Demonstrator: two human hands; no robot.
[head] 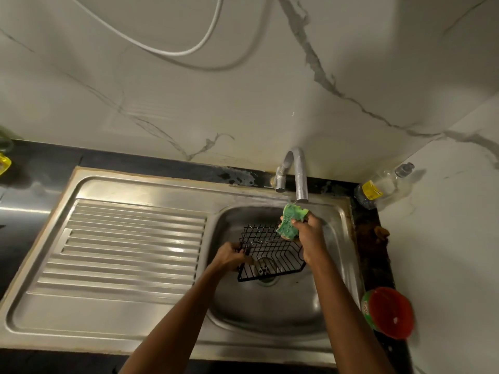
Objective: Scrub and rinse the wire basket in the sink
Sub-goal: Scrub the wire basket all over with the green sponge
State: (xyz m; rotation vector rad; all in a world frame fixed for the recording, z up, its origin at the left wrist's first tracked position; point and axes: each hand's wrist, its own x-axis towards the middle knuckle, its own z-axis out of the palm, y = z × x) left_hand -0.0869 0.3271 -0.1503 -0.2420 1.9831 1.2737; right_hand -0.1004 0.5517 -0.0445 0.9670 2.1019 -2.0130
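Steel sink (340,268), right hand (310,236) partly hiding wire basket (270,255)

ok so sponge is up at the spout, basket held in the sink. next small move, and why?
Probably bring the sponge down onto the wire basket and start scrubbing. The right hand holds it just under the tap, clear of the wires, while the left hand grips the basket's left edge over the drain.

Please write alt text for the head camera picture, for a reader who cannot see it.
A person's right hand holds a green sponge under the tap, while the left hand grips a black wire basket in a steel sink. A ribbed draining board lies to the left.
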